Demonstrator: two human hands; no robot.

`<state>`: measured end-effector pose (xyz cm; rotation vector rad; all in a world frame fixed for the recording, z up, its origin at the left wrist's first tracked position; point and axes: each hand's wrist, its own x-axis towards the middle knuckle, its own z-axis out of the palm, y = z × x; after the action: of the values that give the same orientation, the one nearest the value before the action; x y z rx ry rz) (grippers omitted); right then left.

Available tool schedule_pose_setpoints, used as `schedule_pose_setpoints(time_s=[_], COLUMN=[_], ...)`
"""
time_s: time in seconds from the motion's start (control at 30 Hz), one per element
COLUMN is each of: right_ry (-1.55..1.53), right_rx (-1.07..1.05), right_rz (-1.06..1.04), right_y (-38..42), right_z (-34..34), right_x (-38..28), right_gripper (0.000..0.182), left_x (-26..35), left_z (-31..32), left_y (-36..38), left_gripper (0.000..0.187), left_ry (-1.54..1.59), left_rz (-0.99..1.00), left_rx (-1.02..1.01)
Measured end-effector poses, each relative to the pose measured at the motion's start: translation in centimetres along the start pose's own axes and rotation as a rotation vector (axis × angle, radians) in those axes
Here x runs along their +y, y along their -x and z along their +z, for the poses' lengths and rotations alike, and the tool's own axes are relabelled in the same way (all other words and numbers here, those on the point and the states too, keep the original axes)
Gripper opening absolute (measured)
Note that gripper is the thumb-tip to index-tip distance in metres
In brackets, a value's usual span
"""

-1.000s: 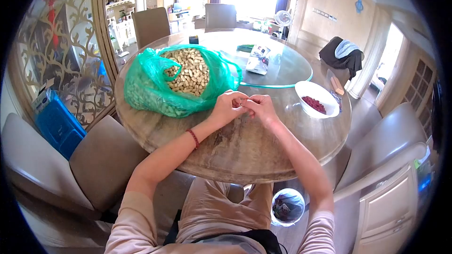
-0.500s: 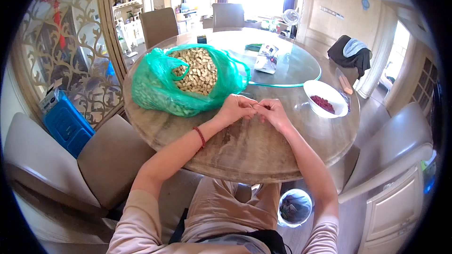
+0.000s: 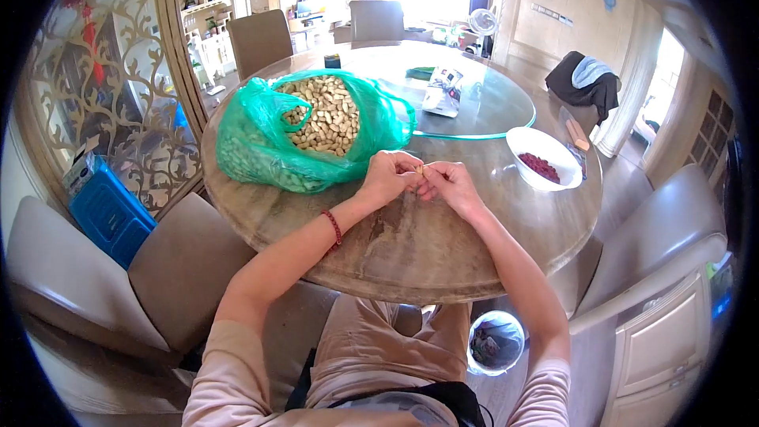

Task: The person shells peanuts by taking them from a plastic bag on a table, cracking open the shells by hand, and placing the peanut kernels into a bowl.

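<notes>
Peanuts in their shells (image 3: 326, 119) show in the mouth of a green plastic bag (image 3: 269, 162), which sits on the left part of the round table (image 3: 387, 257). Just beside the bag, the left hand (image 3: 389, 177) and right hand (image 3: 447, 183) meet above the table, the fingers of both pinched on a small tan peanut (image 3: 420, 169), mostly covered by them. To the right, near the table's edge, a white bowl (image 3: 534, 140) holds dark-red kernels (image 3: 540, 167). Behind the hands lies a round glass turntable (image 3: 486, 111) carrying a printed pouch (image 3: 443, 93).
</notes>
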<state>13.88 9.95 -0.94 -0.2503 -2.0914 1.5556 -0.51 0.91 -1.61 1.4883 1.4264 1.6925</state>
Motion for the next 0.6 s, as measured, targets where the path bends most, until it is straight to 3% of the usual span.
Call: schedule_pose_setpoints(time_s=[0.2, 0.6], right_ry=[-0.026, -0.161], right_rx=[0.067, 0.181], right_rz=[0.033, 0.094], right_y=[-0.1, 0.3], right_z=[0.1, 0.6], right_x=[0.5, -0.1], right_gripper=[0.024, 0.024], left_x=[-0.7, 0.0], left_z=[0.1, 0.4], left_y=[-0.4, -0.1], left_gripper=[0.014, 0.016], left_ry=[-0.067, 0.145], left_rz=[0.082, -0.041], left_rx=[-0.026, -0.05])
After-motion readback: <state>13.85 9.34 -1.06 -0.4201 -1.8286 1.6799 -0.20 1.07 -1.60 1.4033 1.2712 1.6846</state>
